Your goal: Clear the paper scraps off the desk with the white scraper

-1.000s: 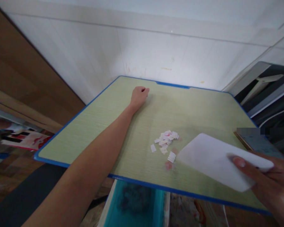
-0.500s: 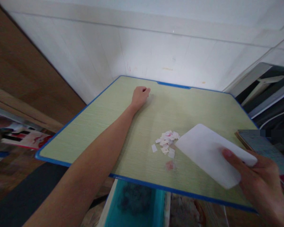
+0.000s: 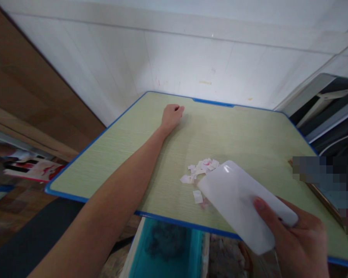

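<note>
My right hand grips a white plastic scraper, a flat sheet with rounded corners, with the thumb on its upper face. The scraper is tilted, and its far left edge reaches a small pile of white paper scraps, some with pink marks. One loose scrap lies nearer to me, beside a faint pink stain that the scraper partly covers. My left hand is closed in a fist and rests on the far part of the table, apart from the scraps; nothing shows in it.
The pale green table has a blue rim and stands against a white wall. A teal bin with dark contents sits below the front edge. At the right lies a blurred, wood-edged framed object. A brown panel stands on the left.
My right hand has moved the scraper left and toward me. Several scraps have shifted left, and one now lies nearer the front edge. My left hand has stayed in place.
</note>
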{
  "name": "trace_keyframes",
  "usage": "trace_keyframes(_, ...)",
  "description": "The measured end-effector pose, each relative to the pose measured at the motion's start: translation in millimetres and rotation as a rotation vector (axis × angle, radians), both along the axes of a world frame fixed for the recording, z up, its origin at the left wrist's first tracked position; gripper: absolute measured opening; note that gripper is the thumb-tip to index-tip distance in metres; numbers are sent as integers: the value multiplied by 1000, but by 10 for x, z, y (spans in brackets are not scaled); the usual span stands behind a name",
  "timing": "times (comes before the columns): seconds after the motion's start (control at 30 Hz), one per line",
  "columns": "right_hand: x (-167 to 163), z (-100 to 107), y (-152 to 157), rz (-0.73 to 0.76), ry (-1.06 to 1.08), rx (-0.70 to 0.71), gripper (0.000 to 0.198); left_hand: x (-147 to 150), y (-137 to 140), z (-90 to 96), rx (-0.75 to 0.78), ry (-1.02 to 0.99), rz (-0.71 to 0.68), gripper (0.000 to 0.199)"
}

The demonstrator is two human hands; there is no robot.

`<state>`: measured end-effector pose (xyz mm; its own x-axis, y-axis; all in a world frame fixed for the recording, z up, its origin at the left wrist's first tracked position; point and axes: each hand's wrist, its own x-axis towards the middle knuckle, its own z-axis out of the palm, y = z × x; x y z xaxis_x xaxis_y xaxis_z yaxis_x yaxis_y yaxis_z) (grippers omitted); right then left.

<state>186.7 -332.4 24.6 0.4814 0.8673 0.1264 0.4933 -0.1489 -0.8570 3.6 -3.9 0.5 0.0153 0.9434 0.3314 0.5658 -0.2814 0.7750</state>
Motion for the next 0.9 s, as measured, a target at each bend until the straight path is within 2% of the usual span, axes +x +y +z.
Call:
trace_keyframes(0.07,-82,9,14,-71,39,-10,36,1,-2,-2,7,-1,-1,34)
trace_keyframes(0.17,-203,31,41,-90,53,-7,33,5,-7,-3,7,8,-3,34)
trace_keyframes(0.57,-449,111,110,110,-39,33,40,10,-11,4,-8,32,3,34)
trace_keyframes(0.9,-507,102,61,187,58,102,22,5,-3,-4,-6,23,7,36)
